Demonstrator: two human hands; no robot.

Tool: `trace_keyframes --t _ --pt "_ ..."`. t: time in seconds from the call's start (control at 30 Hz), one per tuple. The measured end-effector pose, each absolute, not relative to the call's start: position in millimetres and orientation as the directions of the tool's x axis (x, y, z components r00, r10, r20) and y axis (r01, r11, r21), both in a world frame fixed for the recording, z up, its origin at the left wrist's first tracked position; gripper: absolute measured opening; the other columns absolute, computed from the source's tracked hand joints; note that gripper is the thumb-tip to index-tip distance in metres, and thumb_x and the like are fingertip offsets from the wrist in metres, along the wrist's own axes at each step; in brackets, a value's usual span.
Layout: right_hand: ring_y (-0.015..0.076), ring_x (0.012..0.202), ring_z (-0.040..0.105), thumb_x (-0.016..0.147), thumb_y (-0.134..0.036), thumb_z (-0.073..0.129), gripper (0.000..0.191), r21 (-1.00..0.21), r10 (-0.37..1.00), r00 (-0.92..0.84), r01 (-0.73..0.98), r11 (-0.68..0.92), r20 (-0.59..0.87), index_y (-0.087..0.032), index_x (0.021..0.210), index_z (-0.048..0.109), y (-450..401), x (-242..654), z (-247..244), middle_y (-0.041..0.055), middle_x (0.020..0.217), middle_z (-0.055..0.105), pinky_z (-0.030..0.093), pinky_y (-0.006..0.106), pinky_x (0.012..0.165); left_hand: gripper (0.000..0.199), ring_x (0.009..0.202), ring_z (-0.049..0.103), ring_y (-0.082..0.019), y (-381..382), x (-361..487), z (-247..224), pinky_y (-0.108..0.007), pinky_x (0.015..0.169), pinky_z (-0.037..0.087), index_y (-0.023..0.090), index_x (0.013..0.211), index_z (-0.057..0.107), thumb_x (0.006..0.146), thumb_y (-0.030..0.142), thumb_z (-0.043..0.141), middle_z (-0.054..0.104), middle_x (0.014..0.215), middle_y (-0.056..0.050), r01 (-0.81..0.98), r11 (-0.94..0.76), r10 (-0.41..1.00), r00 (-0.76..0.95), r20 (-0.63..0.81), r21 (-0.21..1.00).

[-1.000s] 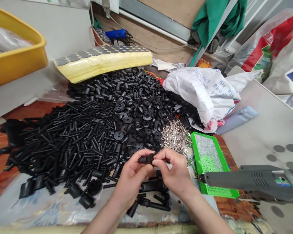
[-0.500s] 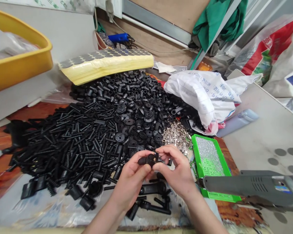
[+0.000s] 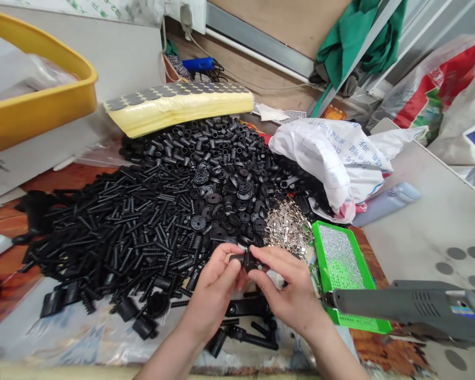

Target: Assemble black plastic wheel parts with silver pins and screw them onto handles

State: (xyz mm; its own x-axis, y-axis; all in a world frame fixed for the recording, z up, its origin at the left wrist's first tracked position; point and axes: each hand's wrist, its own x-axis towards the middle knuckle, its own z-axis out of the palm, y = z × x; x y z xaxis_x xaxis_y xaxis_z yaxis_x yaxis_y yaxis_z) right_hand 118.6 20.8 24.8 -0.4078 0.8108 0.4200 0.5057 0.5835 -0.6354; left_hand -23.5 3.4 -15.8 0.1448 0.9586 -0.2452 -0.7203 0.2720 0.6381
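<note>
A small black plastic part is held between both hands at the lower middle of the view. My left hand pinches its left end between thumb and fingers. At its right end, the thumb and fingertips of my right hand are closed on it. Beyond the hands lies a heap of black ribbed rods, with black round discs and short tubes behind. Small silvery metal pieces are piled just beyond my right hand.
A green tray of small shiny pieces stands at the right, with a grey power tool across it. A white bag and a yellow sheet stack lie behind. At upper left is a yellow bin.
The black part has turned in my fingers, and my right fingers have shifted their hold on it. The view has moved slightly, so the surroundings appear farther right.
</note>
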Motion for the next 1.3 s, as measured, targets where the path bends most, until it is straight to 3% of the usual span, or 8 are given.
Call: trace_keyframes --t 0.23,0.4,0.6,0.87,1.03,1.3 --pt "0.0184 0.092 0.067 0.085 -0.009 0.057 0.035 -0.652 0.829 -0.383 0.514 0.558 0.408 -0.021 0.117 0.065 22.4 116.4 24.8 0.0079 0.100 0.072 0.057 0.032 0.081 0.035 0.060 0.051 -0.008 2.6 -27.0 -12.1 -0.020 0.057 0.038 0.020 0.083 0.055 0.066 0.039 0.080 0.060 0.062 0.005 -0.661 0.318 0.940 0.128 -0.316 0.679" --pt "0.0182 0.089 0.068 0.084 -0.008 0.057 0.033 -0.654 0.819 -0.386 0.495 0.572 0.424 -0.021 0.113 0.067 24.1 114.1 23.7 0.0074 0.097 0.072 0.058 0.031 0.079 0.035 0.054 0.048 -0.007 4.3 -28.5 -14.3 -0.018 0.054 0.036 0.020 0.080 0.054 0.067 0.040 0.079 0.056 0.056 0.007 -0.681 0.326 0.940 0.156 -0.304 0.656" --pt "0.0200 0.088 0.069 0.082 -0.010 0.060 0.031 -0.692 0.837 -0.396 0.479 0.540 0.379 -0.022 0.109 0.069 28.3 118.1 25.2 0.0067 0.096 0.074 0.060 0.033 0.076 0.034 0.060 0.054 -0.008 4.5 -27.5 -15.6 -0.019 0.058 0.041 0.020 0.079 0.054 0.066 0.036 0.080 0.062 0.064 0.005 -0.646 0.291 0.952 0.120 -0.283 0.705" --pt "0.0200 0.098 0.067 0.085 -0.008 0.056 0.037 -0.607 0.756 -0.472 0.457 0.650 0.454 -0.025 0.118 0.064 27.1 121.8 23.7 0.0084 0.108 0.071 0.058 0.037 0.083 0.034 0.054 0.051 -0.008 3.6 -27.8 -16.3 -0.018 0.053 0.039 0.020 0.078 0.054 0.064 0.036 0.081 0.059 0.058 0.006 -0.680 0.307 0.948 0.155 -0.279 0.666" --pt "0.0193 0.088 0.069 0.083 -0.009 0.060 0.031 -0.674 0.818 -0.465 0.486 0.556 0.339 -0.022 0.109 0.068 29.9 122.3 27.7 0.0064 0.097 0.074 0.060 0.034 0.077 0.032 0.059 0.055 -0.009 3.4 -28.7 -17.7 -0.020 0.059 0.043 0.019 0.078 0.055 0.065 0.035 0.080 0.062 0.064 0.005 -0.651 0.282 0.957 0.145 -0.250 0.705" --pt "0.0201 0.103 0.065 0.087 -0.009 0.054 0.035 -0.592 0.748 -0.540 0.476 0.650 0.387 -0.024 0.117 0.062 28.3 128.4 25.9 0.0077 0.111 0.070 0.056 0.039 0.088 0.032 0.055 0.051 -0.008 2.7 -29.3 -15.0 -0.018 0.055 0.039 0.020 0.079 0.054 0.066 0.035 0.080 0.060 0.059 0.005 -0.680 0.339 0.939 0.203 -0.277 0.650"
